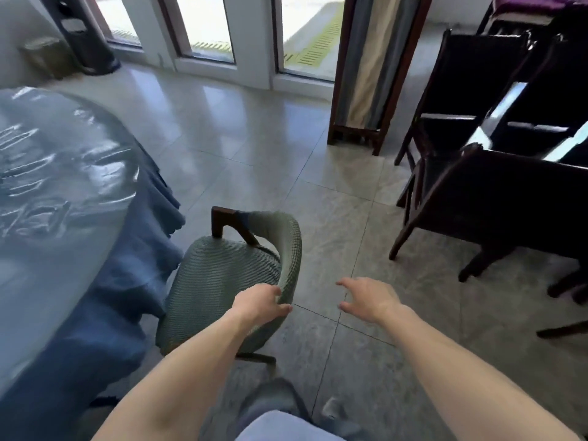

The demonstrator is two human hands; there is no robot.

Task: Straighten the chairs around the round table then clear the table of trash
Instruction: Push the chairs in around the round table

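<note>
A chair with a green checked cover (219, 281) stands at the lower middle, its seat tucked toward the round table (47, 173) on the left. The table wears a blue cloth under a shiny clear plastic sheet. My left hand (259, 305) grips the near end of the chair's curved backrest. To the right of the backrest my right hand (369, 299) hovers over the floor with fingers spread, holding nothing. No trash shows on the visible part of the table.
Dark wooden chairs (496, 198) are stacked at the right. A wooden-framed screen (366, 74) stands at the back by glass doors (210, 30). A dark stand (86, 36) is at the back left. Grey tiled floor (254, 138) lies between.
</note>
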